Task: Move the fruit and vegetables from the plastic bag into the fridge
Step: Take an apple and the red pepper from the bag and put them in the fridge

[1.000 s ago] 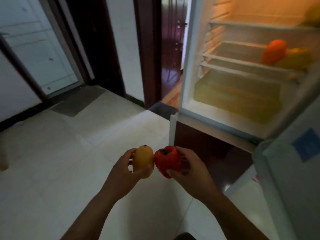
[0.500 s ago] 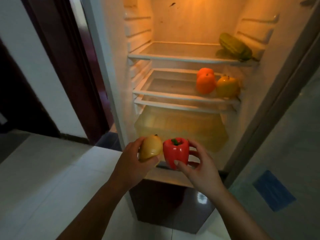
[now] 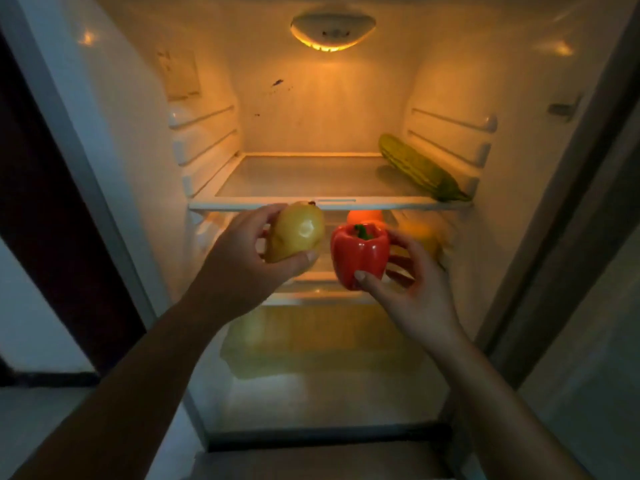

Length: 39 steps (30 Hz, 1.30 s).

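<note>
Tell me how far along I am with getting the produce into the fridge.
Partly done. A green gourd already lies on the top shelf, and an orange fruit and a blurred yellow one sit on the shelf below. In hand: your left hand holds a yellow mango, your right hand a red bell pepper, both still unplaced. The bag is out of view, so what remains is unknown.

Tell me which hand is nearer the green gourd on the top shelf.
Right. The right hand, holding the red pepper, sits below the green gourd and slightly left of it; the left hand, holding the yellow fruit, is much farther left.
</note>
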Each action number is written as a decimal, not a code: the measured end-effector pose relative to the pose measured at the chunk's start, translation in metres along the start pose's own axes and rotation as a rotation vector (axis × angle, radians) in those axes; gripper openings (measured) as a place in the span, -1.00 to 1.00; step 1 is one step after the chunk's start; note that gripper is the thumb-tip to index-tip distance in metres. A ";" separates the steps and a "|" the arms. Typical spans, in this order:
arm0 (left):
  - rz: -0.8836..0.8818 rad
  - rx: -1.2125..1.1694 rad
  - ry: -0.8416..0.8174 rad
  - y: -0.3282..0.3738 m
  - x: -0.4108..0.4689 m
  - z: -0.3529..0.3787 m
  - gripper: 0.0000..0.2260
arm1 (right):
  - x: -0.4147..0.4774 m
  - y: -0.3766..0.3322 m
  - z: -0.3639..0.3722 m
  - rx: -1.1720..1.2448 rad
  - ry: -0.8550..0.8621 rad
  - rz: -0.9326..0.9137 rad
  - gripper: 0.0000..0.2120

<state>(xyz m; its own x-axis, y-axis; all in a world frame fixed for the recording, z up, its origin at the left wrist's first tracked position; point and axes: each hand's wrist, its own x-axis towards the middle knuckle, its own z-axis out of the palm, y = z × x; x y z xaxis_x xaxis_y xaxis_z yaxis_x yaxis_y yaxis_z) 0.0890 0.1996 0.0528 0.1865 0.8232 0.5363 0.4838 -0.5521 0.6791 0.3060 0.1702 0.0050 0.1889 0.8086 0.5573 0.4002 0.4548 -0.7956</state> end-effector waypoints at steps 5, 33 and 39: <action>0.096 0.041 0.022 0.009 0.075 -0.012 -0.32 | 0.055 -0.013 -0.011 -0.047 0.197 -0.058 -0.40; 0.193 0.272 0.088 -0.038 0.144 0.054 -0.41 | 0.140 0.001 -0.012 -0.737 0.137 -0.129 -0.33; 0.200 0.282 0.095 -0.039 0.145 0.054 -0.41 | 0.157 0.005 -0.001 -0.720 0.184 -0.070 -0.39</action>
<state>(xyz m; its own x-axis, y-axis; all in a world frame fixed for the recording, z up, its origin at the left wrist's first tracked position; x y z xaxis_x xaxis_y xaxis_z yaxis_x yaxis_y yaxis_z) 0.1434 0.3478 0.0766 0.2275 0.6795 0.6976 0.6656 -0.6314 0.3980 0.3384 0.2985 0.0889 0.2633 0.6825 0.6819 0.8932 0.0946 -0.4396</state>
